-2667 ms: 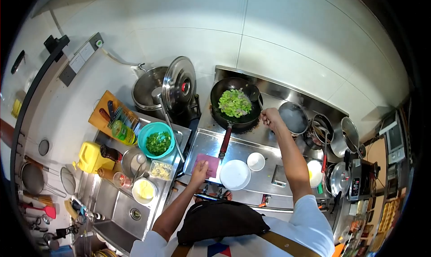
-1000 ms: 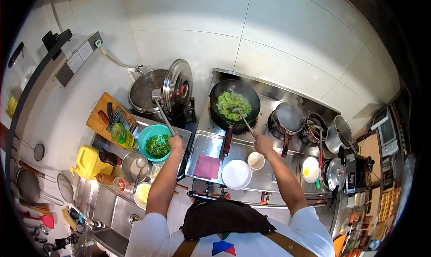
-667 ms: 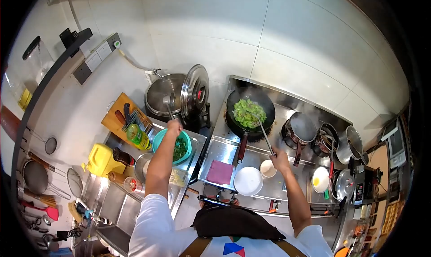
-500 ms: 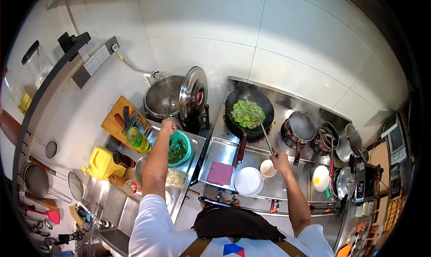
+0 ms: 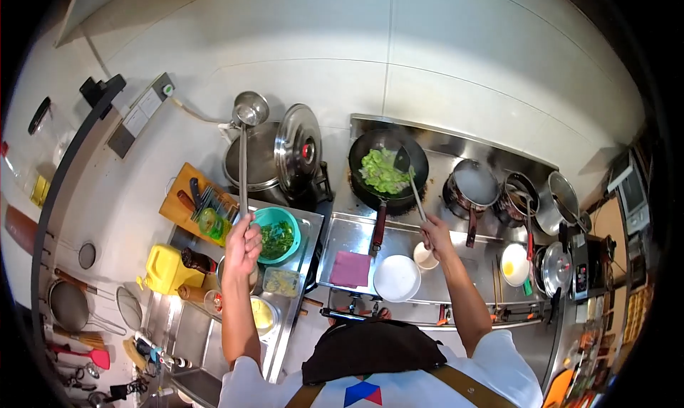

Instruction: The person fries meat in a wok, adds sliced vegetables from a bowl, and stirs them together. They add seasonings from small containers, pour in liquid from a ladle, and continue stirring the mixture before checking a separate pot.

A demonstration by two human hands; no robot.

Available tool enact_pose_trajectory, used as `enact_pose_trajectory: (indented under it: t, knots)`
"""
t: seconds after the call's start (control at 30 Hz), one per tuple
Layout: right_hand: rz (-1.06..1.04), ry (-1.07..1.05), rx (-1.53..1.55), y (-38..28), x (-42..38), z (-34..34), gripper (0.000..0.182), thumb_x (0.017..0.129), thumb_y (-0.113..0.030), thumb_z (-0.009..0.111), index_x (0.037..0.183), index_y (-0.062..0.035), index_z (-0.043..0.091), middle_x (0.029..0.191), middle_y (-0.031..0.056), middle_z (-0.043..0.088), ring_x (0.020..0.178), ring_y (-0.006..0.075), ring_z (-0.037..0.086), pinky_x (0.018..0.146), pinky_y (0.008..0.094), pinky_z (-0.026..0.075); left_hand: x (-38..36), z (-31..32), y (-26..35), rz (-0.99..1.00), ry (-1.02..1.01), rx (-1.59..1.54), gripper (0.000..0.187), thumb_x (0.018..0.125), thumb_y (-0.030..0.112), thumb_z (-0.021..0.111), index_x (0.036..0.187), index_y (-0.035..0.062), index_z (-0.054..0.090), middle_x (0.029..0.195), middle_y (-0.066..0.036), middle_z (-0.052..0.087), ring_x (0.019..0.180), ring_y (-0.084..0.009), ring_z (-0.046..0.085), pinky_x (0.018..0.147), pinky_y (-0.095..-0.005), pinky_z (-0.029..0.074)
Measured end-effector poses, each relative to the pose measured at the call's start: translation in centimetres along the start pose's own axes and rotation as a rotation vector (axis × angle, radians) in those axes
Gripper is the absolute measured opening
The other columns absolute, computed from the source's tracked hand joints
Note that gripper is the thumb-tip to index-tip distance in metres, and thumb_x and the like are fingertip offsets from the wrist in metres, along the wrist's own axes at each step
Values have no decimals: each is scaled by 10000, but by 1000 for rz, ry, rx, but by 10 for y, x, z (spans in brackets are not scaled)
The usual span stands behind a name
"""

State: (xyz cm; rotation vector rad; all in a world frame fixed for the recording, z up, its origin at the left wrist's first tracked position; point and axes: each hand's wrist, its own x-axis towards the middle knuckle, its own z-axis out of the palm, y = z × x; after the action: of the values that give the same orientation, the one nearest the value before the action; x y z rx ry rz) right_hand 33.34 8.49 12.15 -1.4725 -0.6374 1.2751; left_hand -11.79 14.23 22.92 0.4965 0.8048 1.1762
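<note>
My left hand [image 5: 244, 246] is closed round the long handle of a metal ladle [image 5: 250, 109], whose bowl is raised over the back rim of a large steel pot [image 5: 231, 162]. The pot's lid [image 5: 298, 150] leans upright at its right side. My right hand [image 5: 436, 236] grips the handle of a spatula [image 5: 416, 194]; its dark blade is in the black wok [image 5: 363, 187], among chopped green vegetables [image 5: 385, 171]. Just right of my left hand, a turquoise bowl [image 5: 296, 230] holds dark chopped greens.
On the stove's right stand a steaming saucepan [image 5: 476, 186] and more pots. A white bowl [image 5: 397, 278], a small cup [image 5: 425, 255] and a purple cloth [image 5: 350, 268] lie along the front. At left are a green-yellow bottle [image 5: 213, 224], a yellow jug [image 5: 168, 269] and a knife rack [image 5: 217, 203].
My left hand has come back toward me, and the ladle has risen out of the steel pot. The spatula's blade shows more clearly in the wok. The view has shifted slightly.
</note>
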Motion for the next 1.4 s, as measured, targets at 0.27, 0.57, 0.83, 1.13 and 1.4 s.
enact_pose_trajectory:
  t: [0.27,0.57,0.83,1.13,1.4]
  knots:
    - [73,-144,339,-1,24,16,60,884,-131,526,847,-90,501,581,-24,459,407,63,393,317,231,306,-27,56,-63,-230,-131,21,133,923,180,514,977,59,516,593,75,362,389,1,271,285,-159,194]
    - [160,-223,495,14,44,12,102,872,-138,529,921,-131,439,623,-29,461,412,45,378,332,202,268,6,87,-162,-282,-116,465,205,899,202,563,799,131,399,572,52,372,396,-36,316,320,-193,221]
    - [216,-222,762,-7,12,-26,76,863,-90,516,855,-106,442,641,-10,468,407,57,370,328,205,257,23,84,-136,-359,-234,8,115,932,187,503,892,79,490,581,59,368,389,-22,296,305,-178,237]
    - [-214,-64,-544,-50,-2,-73,525,787,-91,541,1308,-59,481,607,91,580,478,205,567,430,311,442,22,58,-87,-32,-151,-110,161,964,222,449,947,84,530,590,67,345,401,-17,287,305,-181,229]
    - [-359,57,-1452,-47,19,-49,397,737,-86,539,1126,-115,608,846,202,646,802,371,632,712,453,501,93,11,-143,148,184,159,215,911,212,525,808,123,359,600,16,366,430,-74,344,317,-215,246]
